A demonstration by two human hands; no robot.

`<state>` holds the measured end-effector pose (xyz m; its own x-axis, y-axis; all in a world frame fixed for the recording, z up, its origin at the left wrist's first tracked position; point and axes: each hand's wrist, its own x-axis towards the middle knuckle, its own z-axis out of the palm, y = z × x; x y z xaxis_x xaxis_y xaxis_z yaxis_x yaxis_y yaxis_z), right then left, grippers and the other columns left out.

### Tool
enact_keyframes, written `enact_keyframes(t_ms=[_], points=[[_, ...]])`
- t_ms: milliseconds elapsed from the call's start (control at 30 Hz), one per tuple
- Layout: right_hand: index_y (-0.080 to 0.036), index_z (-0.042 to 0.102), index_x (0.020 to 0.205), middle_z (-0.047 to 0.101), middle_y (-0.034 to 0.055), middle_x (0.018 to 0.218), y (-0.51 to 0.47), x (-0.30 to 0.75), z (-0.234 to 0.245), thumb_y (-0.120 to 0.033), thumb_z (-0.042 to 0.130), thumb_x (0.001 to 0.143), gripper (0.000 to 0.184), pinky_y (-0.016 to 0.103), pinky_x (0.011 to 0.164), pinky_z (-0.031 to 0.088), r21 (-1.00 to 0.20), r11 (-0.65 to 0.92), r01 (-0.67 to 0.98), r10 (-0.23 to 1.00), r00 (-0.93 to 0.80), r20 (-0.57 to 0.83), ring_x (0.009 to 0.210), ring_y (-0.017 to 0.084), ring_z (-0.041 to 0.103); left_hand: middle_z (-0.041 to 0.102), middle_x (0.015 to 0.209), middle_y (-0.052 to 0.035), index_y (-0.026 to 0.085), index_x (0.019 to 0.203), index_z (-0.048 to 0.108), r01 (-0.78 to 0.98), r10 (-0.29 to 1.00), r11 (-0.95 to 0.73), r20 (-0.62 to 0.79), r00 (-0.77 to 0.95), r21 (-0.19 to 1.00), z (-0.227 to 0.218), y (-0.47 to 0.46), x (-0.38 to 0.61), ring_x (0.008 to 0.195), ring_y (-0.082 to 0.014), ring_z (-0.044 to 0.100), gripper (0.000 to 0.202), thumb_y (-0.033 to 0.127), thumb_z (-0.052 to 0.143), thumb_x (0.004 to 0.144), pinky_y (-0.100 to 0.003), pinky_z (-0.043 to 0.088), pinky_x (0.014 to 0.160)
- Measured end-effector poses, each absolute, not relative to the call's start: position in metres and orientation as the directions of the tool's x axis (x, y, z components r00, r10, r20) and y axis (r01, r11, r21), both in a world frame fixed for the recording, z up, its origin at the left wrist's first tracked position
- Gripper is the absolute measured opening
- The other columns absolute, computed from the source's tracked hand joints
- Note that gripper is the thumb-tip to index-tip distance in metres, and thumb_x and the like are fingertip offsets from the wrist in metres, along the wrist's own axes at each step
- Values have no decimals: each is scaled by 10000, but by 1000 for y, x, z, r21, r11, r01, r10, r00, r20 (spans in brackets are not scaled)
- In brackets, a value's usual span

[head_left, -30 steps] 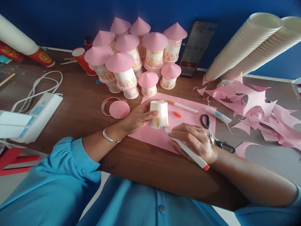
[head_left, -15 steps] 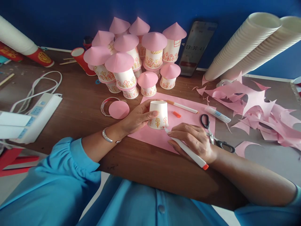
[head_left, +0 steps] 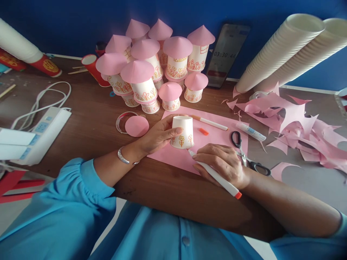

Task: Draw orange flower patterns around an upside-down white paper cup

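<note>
My left hand (head_left: 159, 135) grips a white paper cup (head_left: 183, 127), mouth downward, thumb across its side. Orange and red flowers are drawn around the cup near its rim. Between the fingers of my right hand (head_left: 221, 162) is a white marker (head_left: 217, 175) with an orange end, its tip close to the cup's lower edge; whether it touches, I cannot tell. Beneath both lies a pink paper sheet (head_left: 168, 157), bearing an orange marker cap (head_left: 204, 131) and a second marker (head_left: 214, 124). Black-handled scissors (head_left: 243, 157) rest right of my right hand.
Cup houses with pink cone roofs (head_left: 177, 47) crowd the back. A phone (head_left: 227, 54) leans on the wall beside tall paper-cup stacks (head_left: 279, 50). Pink scraps (head_left: 298, 122) and a glue stick (head_left: 251, 131) lie right; a pink disc (head_left: 137, 126) and power strip (head_left: 40, 135) left.
The marker tip has shifted slightly down and left, from the cup's side to just below its rim edge. My left hand and the cup have hardly moved.
</note>
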<state>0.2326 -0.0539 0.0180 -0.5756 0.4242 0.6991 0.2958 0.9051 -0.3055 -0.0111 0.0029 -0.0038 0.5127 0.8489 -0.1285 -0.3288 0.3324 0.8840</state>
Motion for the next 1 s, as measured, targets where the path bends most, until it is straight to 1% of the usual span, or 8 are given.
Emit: enact_keyframes(t_ms=[167,300,533,667,867,1000], points=[[-143,633,1174,745,61,869,-54,232,18,-104,707,1001,193,297,606,642,-292,911,292,411,-575,707,697,178,723,740,1186,-63,252,1249,795,-329,848,327,-122,516,886,-4,3,-12,1043,-206,663,477,446,943,838,-314,556,857],[-170,625,1205,750,45,875,-53,233,18,-116,695,1009,215,290,597,634,-295,905,305,422,-574,702,695,168,720,744,1189,-66,253,1249,795,-334,846,328,-117,520,884,-5,4,-12,1053,-214,664,467,432,941,843,-328,562,880],[-163,629,1206,739,44,873,-53,234,17,-109,707,991,235,289,598,627,-306,901,307,432,-572,697,698,176,724,736,1154,-55,267,1235,807,-348,841,338,-114,529,874,-4,4,-12,1023,-196,662,442,418,944,843,-304,578,839],[-149,623,1199,737,52,869,-53,234,18,-100,701,994,225,289,595,621,-291,906,307,421,-580,698,698,177,717,738,1150,-58,257,1234,807,-344,843,337,-119,525,876,-4,4,-12,1018,-195,666,457,426,951,834,-303,580,836],[-179,617,1236,747,38,880,-53,232,19,-110,681,1015,241,277,597,619,-300,901,314,431,-568,701,710,163,723,759,1205,-76,251,1240,796,-354,834,332,-96,544,874,-4,4,-11,1045,-214,679,446,425,932,853,-310,576,827],[-182,618,1238,738,32,864,-52,232,19,-113,678,1017,239,278,596,618,-299,900,317,432,-566,702,701,163,718,750,1164,-58,257,1223,801,-347,840,337,-113,530,875,-3,4,-11,1018,-195,668,441,423,944,841,-303,576,832]])
